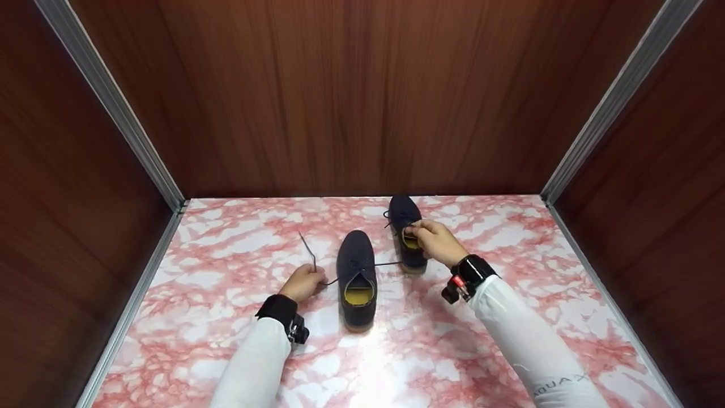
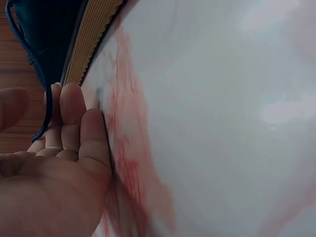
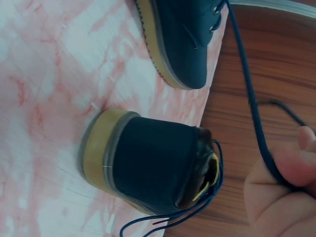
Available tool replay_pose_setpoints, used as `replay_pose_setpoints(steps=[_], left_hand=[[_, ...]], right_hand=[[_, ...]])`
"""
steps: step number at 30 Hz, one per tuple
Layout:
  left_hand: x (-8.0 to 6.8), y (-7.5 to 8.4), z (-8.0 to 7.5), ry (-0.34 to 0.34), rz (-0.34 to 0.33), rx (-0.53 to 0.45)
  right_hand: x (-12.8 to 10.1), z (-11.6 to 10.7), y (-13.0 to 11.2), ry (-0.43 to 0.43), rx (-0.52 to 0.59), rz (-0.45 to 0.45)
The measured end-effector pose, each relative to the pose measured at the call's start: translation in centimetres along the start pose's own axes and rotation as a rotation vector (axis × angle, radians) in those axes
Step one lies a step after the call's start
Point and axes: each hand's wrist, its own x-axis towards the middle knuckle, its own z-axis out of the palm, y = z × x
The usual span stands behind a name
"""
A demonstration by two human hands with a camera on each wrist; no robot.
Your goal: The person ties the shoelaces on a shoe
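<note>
near shoe [image 1: 357, 277]: navy, matte fabric-like upper, rounded toe pointing away from the person, yellow insole in the opening, tan ribbed sole. Stands upright mid-table, between the two hands.
far shoe [image 1: 409, 238]: same make, navy with tan heel; sits just right of and behind the near shoe, close to the back wall. Right wrist view shows its heel block, dark collar with a yellow edge, and loose lace loops hanging off the opening.
lace [image 1: 391, 263]: thin dark cord, runs out of the near shoe's eyelets to both sides; right run goes taut toward the right hand, left run goes to the left hand, with its free end sticking up and away past the knuckles.
left hand [image 1: 304, 282]: rests on the table just left of the near shoe, fingers curled over the lace end. In the left wrist view the lace passes behind the fingers [image 2: 74, 106] beside the sole's ribbed edge; exact pinch point hidden.
right hand [image 1: 435, 240]: over the far shoe's opening, fingertips clamped on the lace. Right wrist view shows the cord pinched under the fingertips [image 3: 296, 168] and stretched straight up toward the near shoe.
table [image 1: 510, 255]: glossy, pink-and-white marble pattern, glare patch near the front.
walls [image 1: 362, 96]: dark wood-grain panels on three sides, metal strips in the corners.
sleeves [image 1: 532, 340]: white, long; black bands with small devices at both wrists.
</note>
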Motion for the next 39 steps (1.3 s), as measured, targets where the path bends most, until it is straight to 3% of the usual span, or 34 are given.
replay_pose_setpoints(steps=[8, 13, 15, 19, 29, 39], left_hand=[[0.0, 0.1, 0.9, -0.003, -0.006, 0.072], [-0.1, 0.2, 1.2, -0.002, -0.001, 0.072], [-0.1, 0.2, 1.3, -0.002, -0.005, 0.078], [-0.1, 0.1, 1.4, 0.003, 0.020, 0.104], [0.0, 0.2, 1.6, 0.000, 0.066, 0.179], [0.0, 0.5, 1.7, -0.009, 0.097, 0.231]], right_hand=[[0.3, -0.2, -0.8, -0.095, -0.140, -0.127], [0.5, 0.1, -1.4, -0.162, -0.042, -0.103], [0.7, 0.4, -1.7, -0.149, -0.024, -0.078], [1.0, 0.9, -2.4, -0.071, -0.125, -0.087], [2.2, 2.5, -3.6, 0.103, -0.370, -0.244], [3.5, 4.0, -4.8, 0.042, -0.481, -0.247]])
